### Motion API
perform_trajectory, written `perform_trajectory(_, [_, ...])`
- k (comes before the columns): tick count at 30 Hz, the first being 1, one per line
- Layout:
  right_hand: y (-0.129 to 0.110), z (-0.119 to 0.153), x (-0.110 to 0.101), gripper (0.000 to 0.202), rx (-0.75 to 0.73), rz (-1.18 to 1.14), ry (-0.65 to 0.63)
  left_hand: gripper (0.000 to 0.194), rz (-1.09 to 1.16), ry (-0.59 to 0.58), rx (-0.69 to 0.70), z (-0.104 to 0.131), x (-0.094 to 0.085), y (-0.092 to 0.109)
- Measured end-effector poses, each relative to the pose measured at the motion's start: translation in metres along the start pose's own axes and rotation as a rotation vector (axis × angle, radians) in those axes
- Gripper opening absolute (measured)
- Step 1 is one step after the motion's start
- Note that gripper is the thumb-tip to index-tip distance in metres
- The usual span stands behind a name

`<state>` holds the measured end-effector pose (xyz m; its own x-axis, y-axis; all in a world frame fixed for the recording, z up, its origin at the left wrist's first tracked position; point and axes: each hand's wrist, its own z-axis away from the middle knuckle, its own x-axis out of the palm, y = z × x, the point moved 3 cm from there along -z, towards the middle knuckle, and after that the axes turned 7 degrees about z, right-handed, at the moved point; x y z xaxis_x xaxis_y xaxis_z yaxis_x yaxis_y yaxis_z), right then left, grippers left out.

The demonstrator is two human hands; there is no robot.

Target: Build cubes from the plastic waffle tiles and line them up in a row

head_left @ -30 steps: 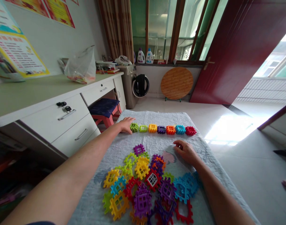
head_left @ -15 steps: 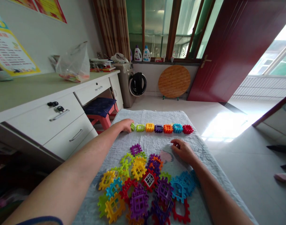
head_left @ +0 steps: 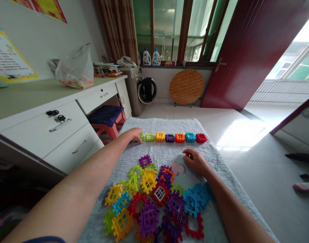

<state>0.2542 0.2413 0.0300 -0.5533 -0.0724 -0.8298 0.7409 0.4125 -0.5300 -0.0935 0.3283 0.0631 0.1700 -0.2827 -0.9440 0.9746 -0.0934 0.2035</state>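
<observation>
My left hand (head_left: 136, 134) reaches to the far left end of a row of block cubes, its fingers closed around a green block (head_left: 142, 136) that is mostly hidden. Rightward from it, the row runs through a lime-green cube (head_left: 150, 137), a yellow cube (head_left: 160, 136), a dark purple cube (head_left: 170, 138), an orange cube (head_left: 180, 138), a blue cube (head_left: 190, 137) and a red cube (head_left: 201, 138). Resting on the cloth below the row, my right hand (head_left: 195, 159) has loosely bent fingers, apart, with nothing in them. Nearer me lies a pile of loose interlocking panels (head_left: 148, 216).
A pale cloth (head_left: 164, 123) covers the table. To the left stand a white desk (head_left: 68, 135) and a pink stool (head_left: 110, 128) with a dark seat. Behind are a washing machine (head_left: 134, 91), a round wooden tabletop (head_left: 186, 87) and a red door (head_left: 227, 60).
The view has shifted slightly, moving everything a little leftward in the picture. Both hands keep the same places relative to the row and the pile.
</observation>
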Motion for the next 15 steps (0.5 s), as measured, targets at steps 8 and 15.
perform_trajectory(8, [-0.0003,0.0001,-0.0004,0.026,0.004,0.003,-0.009,0.062,-0.031,-0.026,-0.027,0.0001,0.0024,-0.0003])
perform_trajectory(15, [0.0021,-0.0002,0.0014,0.025,0.003,-0.004,-0.007,0.052,-0.067,-0.002,-0.031,0.0031,0.0037,0.0017])
